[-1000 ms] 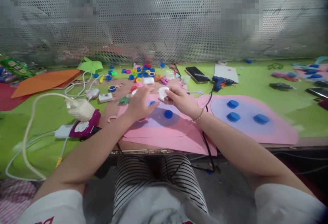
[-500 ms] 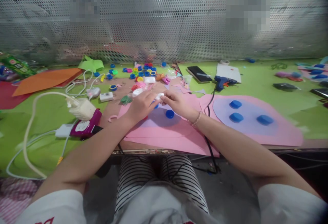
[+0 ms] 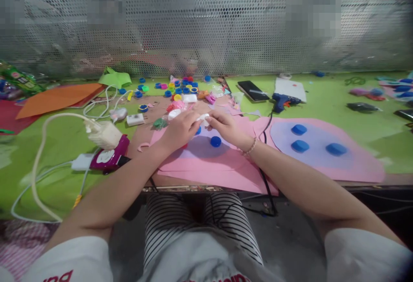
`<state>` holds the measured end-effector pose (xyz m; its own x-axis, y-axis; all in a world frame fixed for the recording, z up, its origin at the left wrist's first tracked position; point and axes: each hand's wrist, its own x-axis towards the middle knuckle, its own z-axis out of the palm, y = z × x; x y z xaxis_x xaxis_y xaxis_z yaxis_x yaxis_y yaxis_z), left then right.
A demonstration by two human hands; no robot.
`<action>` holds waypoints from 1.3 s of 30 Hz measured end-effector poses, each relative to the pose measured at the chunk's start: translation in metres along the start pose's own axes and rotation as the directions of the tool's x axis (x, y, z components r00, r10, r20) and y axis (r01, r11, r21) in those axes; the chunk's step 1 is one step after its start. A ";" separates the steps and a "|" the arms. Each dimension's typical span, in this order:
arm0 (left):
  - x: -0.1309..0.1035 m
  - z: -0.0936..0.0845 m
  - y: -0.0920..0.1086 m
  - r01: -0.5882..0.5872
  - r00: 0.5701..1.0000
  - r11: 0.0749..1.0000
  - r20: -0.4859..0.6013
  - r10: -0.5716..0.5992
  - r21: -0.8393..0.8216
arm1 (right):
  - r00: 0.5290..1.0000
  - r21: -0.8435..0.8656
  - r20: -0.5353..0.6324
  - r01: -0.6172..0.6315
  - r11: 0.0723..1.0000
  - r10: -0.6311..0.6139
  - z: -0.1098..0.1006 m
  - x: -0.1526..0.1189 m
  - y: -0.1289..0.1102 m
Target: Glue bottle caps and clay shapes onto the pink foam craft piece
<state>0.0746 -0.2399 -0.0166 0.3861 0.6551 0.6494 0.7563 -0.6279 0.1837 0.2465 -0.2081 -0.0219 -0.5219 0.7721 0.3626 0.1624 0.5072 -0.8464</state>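
Between my fingertips is a small white piece (image 3: pixel 204 119), perhaps soft; its exact kind I cannot make out. My left hand (image 3: pixel 182 129) pinches its left side, and my right hand (image 3: pixel 226 128) grips it from the right with thumb and fingers. Both hands hover over a lilac paper shape (image 3: pixel 204 148) lying on pink paper (image 3: pixel 196 168). One blue bottle cap (image 3: pixel 216 141) sits on the lilac paper in plain sight. Another blue cap (image 3: pixel 198 130) is partly covered by my left hand, and a bit of red shows under that wrist.
At right, a pink and lilac paper piece (image 3: pixel 364 166) carries three blue caps. Behind it lie a blue glue gun (image 3: pixel 284 100) with a black cord and a phone (image 3: pixel 252 90). Left are a purple power socket (image 3: pixel 109 157) and cables. Loose coloured caps (image 3: pixel 186 89) lie by the mesh wall.
My fingers have shifted slightly around the white piece, and more of it shows between them. The whole view has moved a little; the caps and papers stay in place.
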 end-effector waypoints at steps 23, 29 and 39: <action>-0.005 0.006 0.014 0.443 0.897 0.738 0.249 -0.366 -0.509 | 0.999 0.084 0.037 -0.034 0.996 0.031 0.002 -0.002 0.004; -0.008 0.008 0.015 0.367 0.930 0.826 0.171 -0.325 -0.427 | 0.991 0.258 0.073 -0.126 0.958 0.111 0.007 -0.005 0.000; -0.005 0.001 0.016 0.325 0.943 0.851 0.072 -0.325 -0.413 | 0.929 0.665 0.236 -0.368 0.650 0.285 0.011 -0.008 -0.014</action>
<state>0.0853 -0.2528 -0.0180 0.1562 0.8522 0.4994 0.5504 -0.4949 0.6724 0.2394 -0.2252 -0.0170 -0.6362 0.7715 0.0040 -0.2590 -0.2087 -0.9431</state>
